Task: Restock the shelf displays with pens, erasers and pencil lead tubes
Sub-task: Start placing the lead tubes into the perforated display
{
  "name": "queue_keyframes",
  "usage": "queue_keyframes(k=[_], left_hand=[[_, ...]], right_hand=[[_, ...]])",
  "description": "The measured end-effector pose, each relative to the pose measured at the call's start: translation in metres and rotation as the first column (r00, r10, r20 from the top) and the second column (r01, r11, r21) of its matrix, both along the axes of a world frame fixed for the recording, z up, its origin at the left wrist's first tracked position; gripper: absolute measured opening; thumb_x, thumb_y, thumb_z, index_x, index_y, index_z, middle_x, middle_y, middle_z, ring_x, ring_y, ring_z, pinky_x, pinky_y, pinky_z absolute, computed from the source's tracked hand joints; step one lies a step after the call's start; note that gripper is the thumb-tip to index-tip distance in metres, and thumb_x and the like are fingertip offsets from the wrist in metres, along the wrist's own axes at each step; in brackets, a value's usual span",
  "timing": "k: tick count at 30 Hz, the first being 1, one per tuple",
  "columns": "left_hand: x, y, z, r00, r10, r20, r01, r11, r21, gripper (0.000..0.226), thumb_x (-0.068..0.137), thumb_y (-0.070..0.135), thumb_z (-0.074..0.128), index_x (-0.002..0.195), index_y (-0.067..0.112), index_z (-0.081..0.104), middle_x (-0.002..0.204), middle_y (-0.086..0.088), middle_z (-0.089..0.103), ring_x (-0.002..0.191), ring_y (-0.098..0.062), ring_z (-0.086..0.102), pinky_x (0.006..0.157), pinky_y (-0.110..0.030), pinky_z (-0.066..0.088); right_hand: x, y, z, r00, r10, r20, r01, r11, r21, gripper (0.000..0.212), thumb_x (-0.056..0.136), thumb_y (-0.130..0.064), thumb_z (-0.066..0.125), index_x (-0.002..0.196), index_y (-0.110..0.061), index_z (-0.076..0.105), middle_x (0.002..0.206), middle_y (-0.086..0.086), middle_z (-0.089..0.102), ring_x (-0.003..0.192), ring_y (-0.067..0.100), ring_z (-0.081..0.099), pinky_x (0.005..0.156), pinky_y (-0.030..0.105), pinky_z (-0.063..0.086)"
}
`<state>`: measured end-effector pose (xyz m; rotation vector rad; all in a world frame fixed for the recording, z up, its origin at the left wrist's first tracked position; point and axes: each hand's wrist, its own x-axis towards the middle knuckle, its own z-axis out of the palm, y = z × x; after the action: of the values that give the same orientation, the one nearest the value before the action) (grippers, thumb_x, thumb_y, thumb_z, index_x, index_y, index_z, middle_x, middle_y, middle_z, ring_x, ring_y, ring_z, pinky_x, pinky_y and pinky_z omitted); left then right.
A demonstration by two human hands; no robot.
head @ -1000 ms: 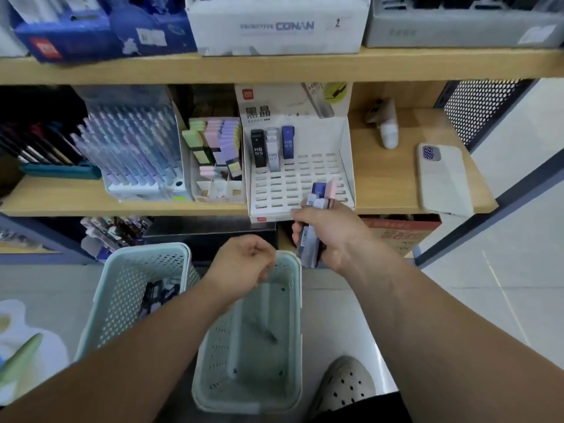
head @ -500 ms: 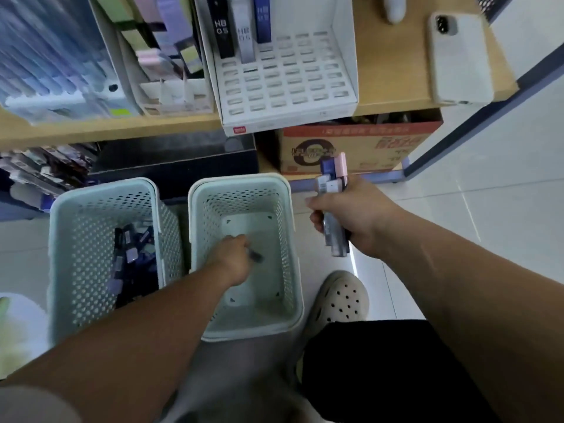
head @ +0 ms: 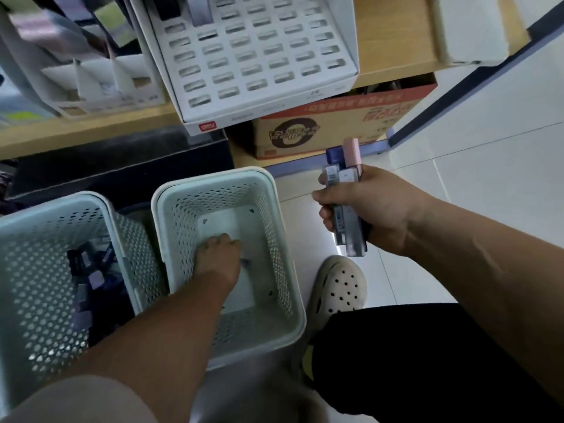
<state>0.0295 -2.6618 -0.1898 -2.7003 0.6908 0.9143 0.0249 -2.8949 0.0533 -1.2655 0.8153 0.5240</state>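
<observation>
My right hand point(head: 375, 209) is shut on a bundle of pencil lead tubes point(head: 346, 193), grey, blue and pink, held upright above the floor to the right of the baskets. My left hand point(head: 218, 254) reaches down to the bottom of the pale green perforated basket point(head: 280, 239), its fingers closed over a small dark item point(head: 245, 262) that is mostly hidden. The white slotted lead-tube display point(head: 259, 56) sits on the wooden shelf point(head: 393, 41) above, most of its slots bare.
A second pale green basket point(head: 39, 270) on the left holds several dark and purple tubes. A cardboard box point(head: 341, 123) stands under the shelf. A white divided organiser point(head: 100, 80) sits left of the display. My clog-style shoe point(head: 338, 288) is beside the basket.
The view has tilted down from the shelf to the baskets. My left hand has dropped to the basket floor. My right hand has moved away from the display, still holding the tubes.
</observation>
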Motion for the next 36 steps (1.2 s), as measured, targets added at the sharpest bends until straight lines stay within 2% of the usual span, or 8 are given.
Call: queue_keyframes(k=[7,9,13,19,22,26,30,36], left_hand=[[0.003,0.002,-0.013,1.000,0.022,-0.007,-0.022,0.999,-0.037,0.016,0.095,0.030,0.056,0.106,0.020,0.064,0.108,-0.003,0.065,0.101,-0.023,0.057,0.078,-0.032,0.043],[0.007,-0.001,-0.010,0.985,0.146,-0.088,-0.157,0.978,-0.140,0.023,0.097,0.039,0.055,0.102,0.017,0.061,0.103,-0.005,0.067,0.093,-0.024,0.060,0.074,-0.031,0.046],[0.011,-0.010,0.007,0.809,0.433,-0.398,-0.571,0.742,-0.351,0.027,0.098,0.041,0.057,0.093,0.015,0.050,0.087,-0.009,0.062,0.076,-0.026,0.061,0.065,-0.036,0.050],[0.020,-0.012,0.062,0.555,0.548,-0.626,-0.832,0.353,-0.428,0.015,0.096,0.027,0.065,0.097,0.017,0.054,0.087,-0.012,0.064,0.059,-0.020,0.054,0.053,-0.028,0.043],[0.026,-0.006,0.106,0.550,0.549,-0.630,-0.829,0.265,-0.493,0.015,0.094,0.021,0.069,0.104,0.013,0.062,0.087,-0.013,0.068,0.063,-0.017,0.057,0.055,-0.027,0.045],[0.029,0.007,0.162,0.659,0.501,-0.561,-0.752,0.408,-0.519,0.019,0.091,0.006,0.063,0.097,0.022,0.072,0.081,-0.007,0.071,0.068,-0.016,0.063,0.062,-0.029,0.052],[0.024,0.018,0.210,0.736,0.503,-0.454,-0.671,0.451,-0.588,0.026,0.087,0.005,0.066,0.089,0.030,0.074,0.092,-0.009,0.075,0.065,-0.015,0.067,0.068,-0.039,0.059],[0.026,0.006,0.299,0.686,0.581,-0.438,-0.575,0.064,-0.816,0.022,0.083,-0.008,0.073,0.096,0.006,0.063,0.069,-0.011,0.067,0.065,-0.026,0.068,0.065,-0.036,0.059]], right_hand=[[0.002,-0.006,-0.001,1.000,-0.010,-0.008,0.010,1.000,-0.015,0.021,0.089,0.005,0.066,0.098,-0.012,0.057,0.071,0.007,0.060,0.059,0.017,0.061,0.059,0.030,0.056],[0.003,-0.007,0.002,1.000,-0.006,0.010,0.007,1.000,-0.023,0.021,0.089,0.006,0.066,0.096,-0.012,0.057,0.071,0.007,0.059,0.059,0.017,0.060,0.059,0.029,0.056],[0.007,-0.010,0.008,0.999,-0.019,0.046,0.021,0.999,-0.049,0.022,0.089,0.006,0.066,0.095,-0.013,0.057,0.070,0.007,0.060,0.056,0.015,0.061,0.058,0.029,0.056],[0.014,-0.006,0.022,0.990,-0.007,0.141,0.013,0.999,-0.042,0.030,0.088,0.007,0.065,0.117,0.003,0.061,0.078,0.015,0.059,0.059,0.019,0.060,0.059,0.031,0.056],[0.022,0.002,0.035,0.982,0.027,0.186,-0.019,0.999,-0.046,0.028,0.089,0.006,0.065,0.117,0.007,0.061,0.077,0.016,0.059,0.059,0.019,0.059,0.063,0.035,0.054],[0.032,0.012,0.049,0.965,0.077,0.251,-0.074,0.997,-0.022,0.014,0.089,0.006,0.065,0.091,-0.007,0.060,0.071,0.012,0.057,0.057,0.018,0.058,0.061,0.034,0.052],[0.034,0.022,0.060,0.954,0.129,0.270,-0.124,0.992,-0.034,0.020,0.089,0.007,0.065,0.103,-0.006,0.061,0.066,0.008,0.060,0.053,0.015,0.057,0.054,0.029,0.051],[0.034,0.024,0.072,0.947,0.055,0.318,-0.050,0.998,-0.025,0.018,0.087,0.008,0.066,0.102,-0.002,0.065,0.072,0.013,0.061,0.054,0.018,0.056,0.052,0.029,0.049]])
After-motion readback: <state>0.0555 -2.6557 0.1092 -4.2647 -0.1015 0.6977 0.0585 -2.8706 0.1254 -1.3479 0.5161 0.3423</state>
